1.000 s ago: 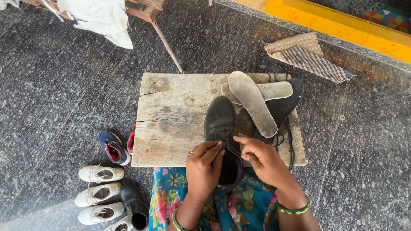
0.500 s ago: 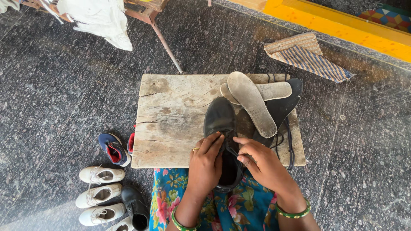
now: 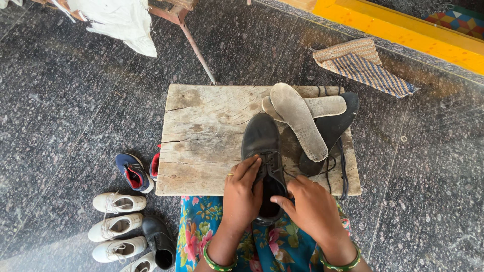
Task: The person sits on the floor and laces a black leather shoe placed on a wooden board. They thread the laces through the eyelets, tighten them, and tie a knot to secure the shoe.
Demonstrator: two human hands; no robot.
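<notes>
A black lace-up shoe (image 3: 262, 141) lies on a worn wooden board (image 3: 201, 136), toe pointing away from me. My left hand (image 3: 242, 194) grips the shoe's left side near the laces. My right hand (image 3: 312, 206) rests at the shoe's opening on the right, fingers pinched at the laces. Two pale insoles (image 3: 300, 118) lie crossed over a second black shoe (image 3: 335, 126) on the board's right part, with dark laces (image 3: 343, 166) trailing off it.
Several small shoes stand on the stone floor at lower left: white ones (image 3: 118, 221), a blue-and-red one (image 3: 133, 172), a black one (image 3: 159, 242). A folded woven mat (image 3: 360, 63) lies at the upper right by a yellow ledge (image 3: 403, 35). White cloth (image 3: 118, 20) hangs at the top left.
Both hands have shifted slightly on the black shoe's lace area; my left fingers now reach further over the shoe's tongue. The shoe stays in place.
</notes>
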